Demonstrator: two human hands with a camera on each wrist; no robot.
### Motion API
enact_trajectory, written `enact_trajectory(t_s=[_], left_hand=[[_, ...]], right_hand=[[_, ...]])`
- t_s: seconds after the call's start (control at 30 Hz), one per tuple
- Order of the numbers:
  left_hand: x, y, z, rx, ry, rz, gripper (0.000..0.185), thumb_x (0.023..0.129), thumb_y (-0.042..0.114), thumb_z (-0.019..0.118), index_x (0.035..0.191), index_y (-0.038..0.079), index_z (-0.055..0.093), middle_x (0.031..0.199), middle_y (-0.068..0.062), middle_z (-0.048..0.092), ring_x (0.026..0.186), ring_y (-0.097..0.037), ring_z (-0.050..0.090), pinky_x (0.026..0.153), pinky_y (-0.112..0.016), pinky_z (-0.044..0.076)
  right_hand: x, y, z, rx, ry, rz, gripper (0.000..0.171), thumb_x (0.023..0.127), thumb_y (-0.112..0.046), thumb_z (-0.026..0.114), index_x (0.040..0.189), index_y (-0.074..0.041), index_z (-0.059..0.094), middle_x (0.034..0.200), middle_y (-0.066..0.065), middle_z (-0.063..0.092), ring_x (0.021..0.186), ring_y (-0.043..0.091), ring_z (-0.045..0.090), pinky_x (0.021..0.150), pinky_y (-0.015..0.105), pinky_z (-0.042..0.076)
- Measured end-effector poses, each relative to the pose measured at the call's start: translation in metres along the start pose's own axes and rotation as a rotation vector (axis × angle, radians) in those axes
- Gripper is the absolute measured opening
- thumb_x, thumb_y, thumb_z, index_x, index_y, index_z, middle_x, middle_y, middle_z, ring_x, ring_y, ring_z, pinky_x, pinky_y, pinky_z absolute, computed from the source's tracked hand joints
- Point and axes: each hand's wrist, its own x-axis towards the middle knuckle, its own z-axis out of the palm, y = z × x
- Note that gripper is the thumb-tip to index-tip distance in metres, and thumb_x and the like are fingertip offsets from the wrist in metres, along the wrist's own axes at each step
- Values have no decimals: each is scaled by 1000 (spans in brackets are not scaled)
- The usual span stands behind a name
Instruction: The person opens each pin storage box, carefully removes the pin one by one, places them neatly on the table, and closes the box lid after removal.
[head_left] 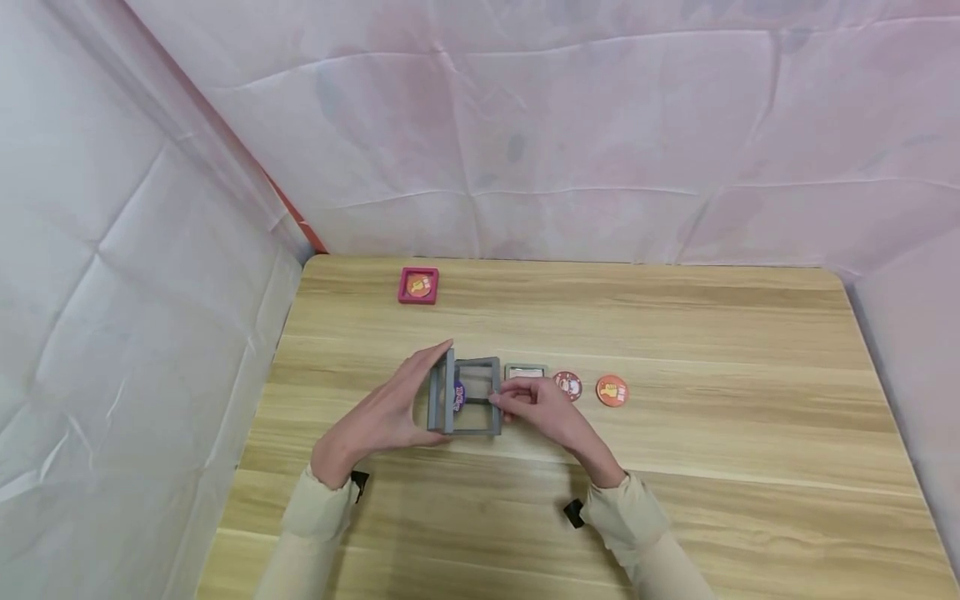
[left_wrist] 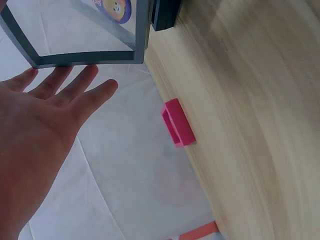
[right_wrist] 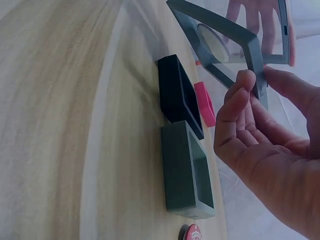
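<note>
From the head view, the grey frame (head_left: 467,398) stands open mid-table, left hand (head_left: 390,408) flat against it, fingers straight. The left wrist view shows the fingers (left_wrist: 75,87) slightly spread. In the right wrist view, the right hand (right_wrist: 265,150) pinches the frame's edge.

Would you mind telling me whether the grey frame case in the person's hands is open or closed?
Open. The grey frame case has its two halves spread apart at an angle; the left hand backs one half and the right hand pinches the other.
</note>
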Motion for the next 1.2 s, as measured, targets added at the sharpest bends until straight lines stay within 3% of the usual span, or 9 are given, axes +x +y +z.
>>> enact_trajectory(t_s=[0.2, 0.4, 0.7, 0.8, 1.0, 1.2], left_hand=[[-12, -4, -1, -99, -13, -32, 135, 72, 19, 99, 169, 38, 6, 172, -1, 29, 155, -30, 39, 126, -57, 41], [-23, -11, -2, -212, -16, -51, 133, 70, 8, 98, 168, 34, 11, 172, -4, 29, 158, -29, 33, 128, -62, 34], [-36, -22, -5, -304, -16, 21, 133, 68, -2, 96, 168, 18, 11, 169, -8, 34, 157, -38, 38, 128, -61, 33], [-39, -24, -6, -313, -18, 29, 133, 68, -4, 95, 168, 14, 10, 170, -7, 33, 157, -39, 39, 129, -53, 36], [-47, -25, -7, -320, -32, 3, 130, 69, -6, 94, 168, 16, 11, 173, -7, 29, 158, -34, 39, 128, -21, 32], [-54, -29, -7, -314, -31, 34, 130, 68, -8, 93, 167, 9, 10, 175, -12, 24, 158, -40, 36, 127, -17, 30]], right_hand=[[-3, 7, 1, -50, -31, -43, 31, 102, -21, 70, 118, 5, 73, 94, 18, 81, 84, 22, 76, 75, 24, 62], [-6, 12, 4, -110, -53, -78, 27, 102, -22, 70, 111, 3, 76, 92, 21, 79, 79, 19, 73, 68, 17, 54], [-9, 11, 5, -181, -80, -65, 25, 102, -24, 70, 108, 0, 77, 95, 15, 80, 83, 18, 71, 70, 17, 54], [-11, 11, 7, -226, -77, -59, 22, 101, -25, 70, 104, -5, 78, 91, 9, 78, 80, 13, 67, 69, 18, 53], [-16, 13, 11, -312, -83, -74, 18, 100, -23, 70, 96, -7, 77, 85, 1, 75, 75, 4, 61, 68, 18, 52], [-18, 16, 14, -317, -102, -68, 17, 98, -21, 71, 94, -5, 76, 82, 1, 73, 74, 5, 59, 67, 18, 51]])
